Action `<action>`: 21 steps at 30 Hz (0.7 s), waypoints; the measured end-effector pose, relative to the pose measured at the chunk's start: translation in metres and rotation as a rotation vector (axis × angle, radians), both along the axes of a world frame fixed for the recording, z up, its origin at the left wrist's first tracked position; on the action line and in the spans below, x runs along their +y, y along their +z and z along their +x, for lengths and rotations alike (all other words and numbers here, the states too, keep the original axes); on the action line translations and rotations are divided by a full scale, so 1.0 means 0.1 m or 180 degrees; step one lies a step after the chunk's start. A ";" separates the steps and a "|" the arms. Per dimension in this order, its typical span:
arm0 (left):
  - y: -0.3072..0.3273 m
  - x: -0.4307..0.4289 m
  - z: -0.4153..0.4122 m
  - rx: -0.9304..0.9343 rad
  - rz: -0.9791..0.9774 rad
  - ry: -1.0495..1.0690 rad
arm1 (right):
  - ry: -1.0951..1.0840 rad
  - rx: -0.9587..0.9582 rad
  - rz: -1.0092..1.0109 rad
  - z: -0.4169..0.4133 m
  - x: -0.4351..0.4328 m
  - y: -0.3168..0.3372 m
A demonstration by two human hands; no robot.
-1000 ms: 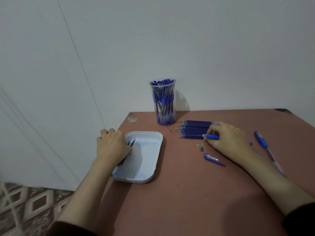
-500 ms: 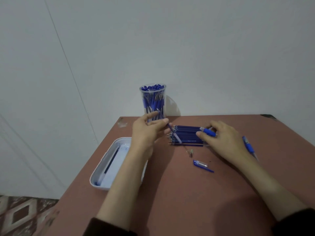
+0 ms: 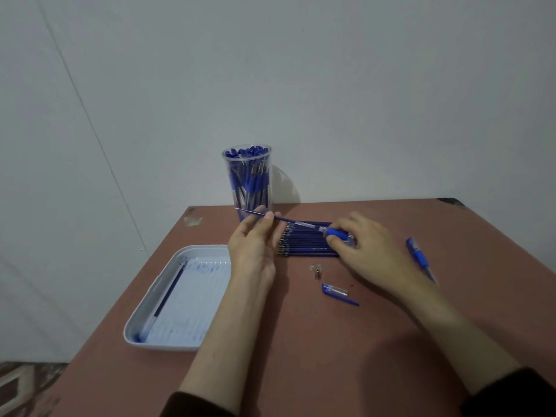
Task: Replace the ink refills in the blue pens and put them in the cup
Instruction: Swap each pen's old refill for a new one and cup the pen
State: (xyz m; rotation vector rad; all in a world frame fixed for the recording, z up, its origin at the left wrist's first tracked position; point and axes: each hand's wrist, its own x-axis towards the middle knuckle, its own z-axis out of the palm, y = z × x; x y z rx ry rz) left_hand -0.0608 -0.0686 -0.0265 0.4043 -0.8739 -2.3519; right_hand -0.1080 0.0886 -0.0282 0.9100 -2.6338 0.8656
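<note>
Left hand (image 3: pixel 254 248) with a pinched refill (image 3: pixel 282 219), right hand (image 3: pixel 370 251) tight around the pen barrel (image 3: pixel 336 233).

Left hand (image 3: pixel 252 245) was raised just in front of cup (image 3: pixel 247 182), palm turned rightward, fingers extended toward cup. Thumb and fingertips pinched thin refill (image 3: pixel 255 212). Left forearm (image 3: pixel 228 326) was bare and ran straight toward cup, dark sleeve (image 3: pixel 195 404) at elbow end. Right hand (image 3: pixel 365 251) was right of cup, back up, fingers curled, thumb and forefinger gripping blue pen barrel (image 3: pixel 337 233). Right forearm (image 3: pixel 445 320) was bare and angled in from right of cup, ending in dark cuff (image 3: pixel 511 395). Hands were near each other, not touching.
</note>
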 end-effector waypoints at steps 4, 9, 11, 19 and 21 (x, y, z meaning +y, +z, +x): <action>0.00 0.02 -0.01 -0.0012 -0.0052 -0.0061 | -0.0004 0.0016 0.0040 0.00 0.01 0.00; 0.00 0.03 -0.01 -0.0048 -0.0111 -0.0032 | 0.0042 0.0075 -0.0130 0.00 0.01 0.00; 0.00 0.03 -0.01 -0.0074 -0.0163 -0.0020 | 0.0029 0.0094 -0.0103 -0.01 0.02 -0.01; 0.01 0.05 0.01 -0.0039 -0.0444 -0.0005 | 0.0051 0.0071 -0.0192 -0.05 0.03 -0.04; 0.02 0.05 0.01 -0.0033 -0.0435 -0.0001 | 0.0133 0.0030 -0.0387 -0.06 0.04 -0.04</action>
